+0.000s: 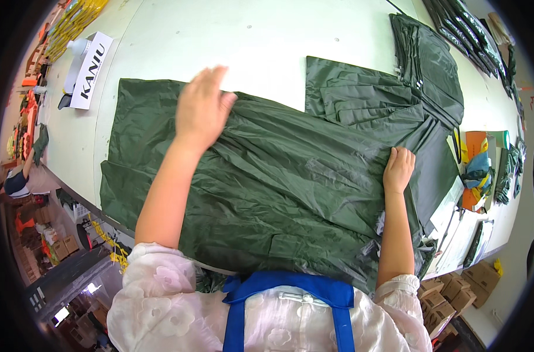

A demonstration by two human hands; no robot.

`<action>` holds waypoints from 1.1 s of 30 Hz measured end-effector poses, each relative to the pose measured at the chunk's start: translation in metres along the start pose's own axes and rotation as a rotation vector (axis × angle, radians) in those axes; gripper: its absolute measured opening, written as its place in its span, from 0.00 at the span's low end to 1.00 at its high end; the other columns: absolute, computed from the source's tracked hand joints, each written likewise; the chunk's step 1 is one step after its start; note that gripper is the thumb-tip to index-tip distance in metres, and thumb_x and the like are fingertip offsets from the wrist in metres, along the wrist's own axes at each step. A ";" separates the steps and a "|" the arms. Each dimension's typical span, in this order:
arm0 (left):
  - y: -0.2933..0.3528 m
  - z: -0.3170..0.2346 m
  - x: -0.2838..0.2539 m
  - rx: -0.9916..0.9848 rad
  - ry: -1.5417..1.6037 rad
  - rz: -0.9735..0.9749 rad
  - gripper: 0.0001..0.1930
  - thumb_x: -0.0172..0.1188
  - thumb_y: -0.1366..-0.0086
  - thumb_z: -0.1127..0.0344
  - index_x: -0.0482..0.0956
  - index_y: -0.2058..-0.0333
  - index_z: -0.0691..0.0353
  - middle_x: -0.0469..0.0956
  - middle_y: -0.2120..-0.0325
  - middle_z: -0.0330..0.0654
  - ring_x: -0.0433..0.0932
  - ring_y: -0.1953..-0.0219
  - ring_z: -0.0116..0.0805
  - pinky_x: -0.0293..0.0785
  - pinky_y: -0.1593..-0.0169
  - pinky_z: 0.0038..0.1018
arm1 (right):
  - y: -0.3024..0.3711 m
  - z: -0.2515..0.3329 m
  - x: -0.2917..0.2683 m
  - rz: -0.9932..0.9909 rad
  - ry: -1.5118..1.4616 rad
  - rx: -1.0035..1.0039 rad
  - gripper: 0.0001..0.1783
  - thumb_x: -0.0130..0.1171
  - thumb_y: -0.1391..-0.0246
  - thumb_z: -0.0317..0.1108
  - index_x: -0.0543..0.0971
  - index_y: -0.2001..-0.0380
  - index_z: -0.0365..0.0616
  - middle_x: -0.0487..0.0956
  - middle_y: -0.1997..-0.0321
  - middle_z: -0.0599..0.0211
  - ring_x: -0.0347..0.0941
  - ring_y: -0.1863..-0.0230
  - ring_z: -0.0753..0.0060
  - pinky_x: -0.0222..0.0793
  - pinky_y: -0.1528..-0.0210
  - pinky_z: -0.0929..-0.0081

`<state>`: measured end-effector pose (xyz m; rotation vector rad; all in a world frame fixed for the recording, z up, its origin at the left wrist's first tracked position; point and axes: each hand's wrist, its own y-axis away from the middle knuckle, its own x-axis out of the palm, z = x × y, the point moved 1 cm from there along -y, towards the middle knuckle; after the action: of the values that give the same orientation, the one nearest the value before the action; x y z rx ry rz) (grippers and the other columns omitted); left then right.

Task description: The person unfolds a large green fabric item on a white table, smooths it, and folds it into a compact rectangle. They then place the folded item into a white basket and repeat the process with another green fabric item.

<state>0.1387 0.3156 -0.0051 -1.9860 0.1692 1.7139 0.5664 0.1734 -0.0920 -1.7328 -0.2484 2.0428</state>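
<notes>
A dark green raincoat (267, 176), thin and creased, lies spread across the pale table, its lower edge to the left. Its hood (434, 70) is at the upper right, and one sleeve (349, 88) extends along the far side. Above the coat's far edge, my left hand (202, 111) is open with fingers stretched out and slightly blurred; whether it touches the cloth, I cannot tell. My right hand (399, 170) rests palm down on the coat near the shoulder, fingers close together and lying on the fabric.
A white box (90, 70) stands at the table's far left. To the right sit an orange box with blue and yellow cloth (478, 170) and a green tape roll (501, 139). Black packages (460, 32) lie at the far right. Another person (22, 179) is at the left edge.
</notes>
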 end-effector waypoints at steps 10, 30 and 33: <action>0.015 0.055 0.078 -0.205 0.267 0.528 0.26 0.44 0.32 0.53 0.58 0.36 0.45 0.55 0.34 0.33 0.50 0.33 0.36 0.43 0.33 0.47 | -0.004 -0.006 -0.003 0.132 -0.040 -0.001 0.09 0.57 0.44 0.36 0.75 0.63 0.43 0.74 0.63 0.59 0.67 0.56 0.53 0.64 0.53 0.61; 0.269 0.028 -0.111 0.396 0.107 -0.093 0.09 0.55 0.63 0.65 0.63 0.83 0.54 0.56 0.84 0.37 0.62 0.81 0.35 0.57 0.79 0.29 | 0.183 0.079 -0.247 0.481 -0.226 -0.506 0.11 0.57 0.73 0.27 0.73 0.77 0.50 0.69 0.74 0.66 0.67 0.70 0.60 0.61 0.65 0.61; 0.320 0.008 -0.100 0.134 0.239 0.242 0.10 0.62 0.55 0.60 0.73 0.75 0.55 0.65 0.79 0.37 0.68 0.72 0.39 0.62 0.66 0.34 | 0.237 0.071 -0.222 0.504 -0.174 -0.567 0.12 0.59 0.71 0.28 0.74 0.76 0.51 0.69 0.73 0.67 0.67 0.69 0.59 0.61 0.61 0.61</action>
<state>-0.0191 0.0197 -0.0042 -2.1332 0.6135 1.5521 0.4704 -0.1245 0.0208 -2.1056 -0.5344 2.6862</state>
